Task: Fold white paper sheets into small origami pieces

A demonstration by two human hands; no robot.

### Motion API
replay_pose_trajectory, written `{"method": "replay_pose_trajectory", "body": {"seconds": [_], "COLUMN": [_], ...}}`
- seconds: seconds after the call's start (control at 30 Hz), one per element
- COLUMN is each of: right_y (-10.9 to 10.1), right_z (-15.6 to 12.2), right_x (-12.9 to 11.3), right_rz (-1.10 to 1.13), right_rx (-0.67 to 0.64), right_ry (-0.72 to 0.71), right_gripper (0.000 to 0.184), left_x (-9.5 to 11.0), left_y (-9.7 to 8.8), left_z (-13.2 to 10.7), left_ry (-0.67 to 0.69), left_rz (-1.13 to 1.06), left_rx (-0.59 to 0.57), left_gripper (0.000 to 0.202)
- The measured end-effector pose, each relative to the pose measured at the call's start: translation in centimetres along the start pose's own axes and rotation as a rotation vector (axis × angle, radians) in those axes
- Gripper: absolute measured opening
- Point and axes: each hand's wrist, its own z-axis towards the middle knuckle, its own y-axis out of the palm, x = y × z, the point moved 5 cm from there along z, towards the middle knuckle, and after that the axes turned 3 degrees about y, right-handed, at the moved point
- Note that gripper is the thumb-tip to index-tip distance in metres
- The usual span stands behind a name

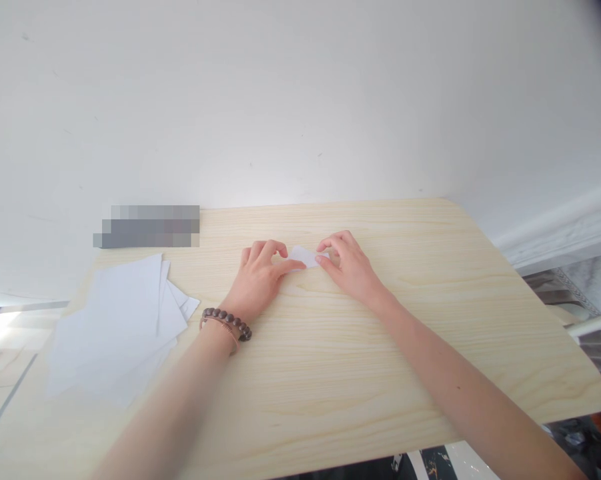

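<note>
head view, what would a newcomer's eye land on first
Probably the left hand and right hand, both at a small piece of white paper near the middle of the wooden table. Next, the dark beaded bracelet just behind the left hand, and the overlapping white sheets on the table's left side.

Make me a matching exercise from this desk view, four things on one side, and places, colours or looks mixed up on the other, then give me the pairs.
Things
1. Small paper
2. Sheets
3. Beads
4. Table

Places, colours or looks
A. Dark brown
B. Pale, with wood grain
C. Between the left hand and the right hand
D. Overlapping, to the left of both hands

Pairs: 1-C, 2-D, 3-A, 4-B
</note>
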Motion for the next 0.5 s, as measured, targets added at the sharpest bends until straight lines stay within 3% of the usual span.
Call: {"method": "replay_pose_trajectory", "body": {"seconds": [0.2, 0.5], "right_y": [0.02, -0.02], "right_z": [0.07, 0.08], "right_x": [0.07, -0.02], "right_rz": [0.009, -0.001], "right_rx": [-0.008, -0.029], "right_ry": [0.014, 0.027], "right_gripper": [0.012, 0.013], "left_x": [0.23, 0.02], "left_y": [-0.06, -0.74], "left_z": [-0.04, -0.38], "left_ry": [0.087, 0.049], "left_rz": [0.047, 0.080], "left_rx": [-0.033, -0.001], "left_gripper": [0.054, 0.036]}}
